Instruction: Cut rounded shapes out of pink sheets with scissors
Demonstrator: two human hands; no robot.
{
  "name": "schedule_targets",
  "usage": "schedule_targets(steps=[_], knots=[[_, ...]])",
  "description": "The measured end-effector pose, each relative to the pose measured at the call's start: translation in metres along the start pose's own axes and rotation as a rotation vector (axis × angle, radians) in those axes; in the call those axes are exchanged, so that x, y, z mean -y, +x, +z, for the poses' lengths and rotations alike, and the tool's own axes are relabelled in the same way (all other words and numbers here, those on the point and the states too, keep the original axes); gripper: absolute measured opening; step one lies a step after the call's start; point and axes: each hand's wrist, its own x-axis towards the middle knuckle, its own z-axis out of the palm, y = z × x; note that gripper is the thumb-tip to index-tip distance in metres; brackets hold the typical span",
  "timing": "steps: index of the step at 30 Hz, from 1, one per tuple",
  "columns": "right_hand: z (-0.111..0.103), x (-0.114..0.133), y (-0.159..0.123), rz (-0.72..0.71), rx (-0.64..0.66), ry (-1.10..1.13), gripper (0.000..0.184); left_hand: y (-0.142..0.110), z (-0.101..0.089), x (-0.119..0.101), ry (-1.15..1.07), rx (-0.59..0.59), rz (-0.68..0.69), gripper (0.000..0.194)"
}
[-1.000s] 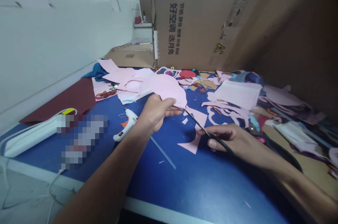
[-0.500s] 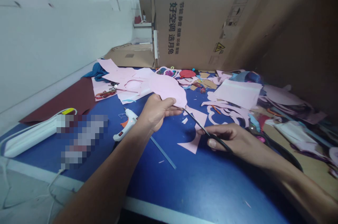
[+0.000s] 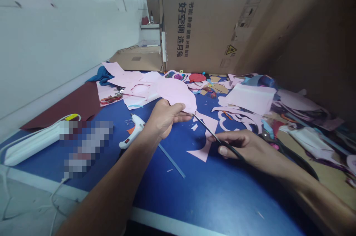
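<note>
My left hand point(image 3: 167, 117) pinches the lower edge of a rounded piece of pink paper point(image 3: 179, 93), thumb on top and fingers beneath. In my right hand point(image 3: 239, 145) is a pair of black-handled scissors point(image 3: 207, 128), the fingers closed around the handles. Its blades point up and left, and their tips meet the paper's right corner beside my left fingertips. Below the blades a pink paper offcut point(image 3: 204, 147) with a curved edge lies on the blue table. How far the blades are parted cannot be made out.
A white glue gun point(image 3: 133, 130) and a blue strip point(image 3: 172, 160) lie near my left forearm. Pink sheets point(image 3: 250, 98) and cut scraps spread along the back and right. A large cardboard box point(image 3: 211, 20) stands behind. Another pair of scissors point(image 3: 289, 152) lies by my right wrist.
</note>
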Motion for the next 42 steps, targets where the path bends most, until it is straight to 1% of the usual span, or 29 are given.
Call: schedule_targets(steps=[3,9,14,23,27,32,36,39,42], knots=[[-0.0001,-0.0003,-0.0002,-0.001,-0.010,-0.011,0.047,0.0000,0.0001,0.0004,-0.001,-0.002,-0.002,0.014],[0.0007,0.0018,-0.0002,-0.012,-0.009,-0.014,0.046,-0.0002,0.0001,0.0006,-0.009,-0.010,-0.013,0.009],[0.0009,0.0034,-0.0004,-0.011,-0.018,-0.022,0.047,-0.0004,-0.0003,0.0004,-0.002,-0.003,-0.007,0.009],[-0.0019,-0.0037,-0.0012,-0.012,-0.022,-0.026,0.039,0.0006,-0.0004,0.0021,-0.003,-0.006,0.005,0.010],[-0.0018,-0.0022,-0.0008,-0.012,-0.033,-0.046,0.045,0.0014,-0.0005,0.0025,-0.008,0.002,0.004,0.010],[-0.0002,0.0040,-0.0004,-0.003,0.022,-0.044,0.045,0.0015,0.0002,0.0013,0.008,-0.003,0.003,0.007],[0.0017,0.0043,-0.0008,0.001,0.067,-0.038,0.042,0.0027,-0.0007,0.0011,0.016,-0.028,0.018,0.013],[0.0025,0.0001,-0.0007,-0.008,0.060,-0.101,0.039,0.0048,-0.0031,0.0027,0.012,-0.029,0.047,0.015],[0.0023,-0.0022,0.0004,-0.054,0.011,-0.238,0.035,0.0067,-0.0055,0.0046,0.012,-0.028,0.068,0.016]])
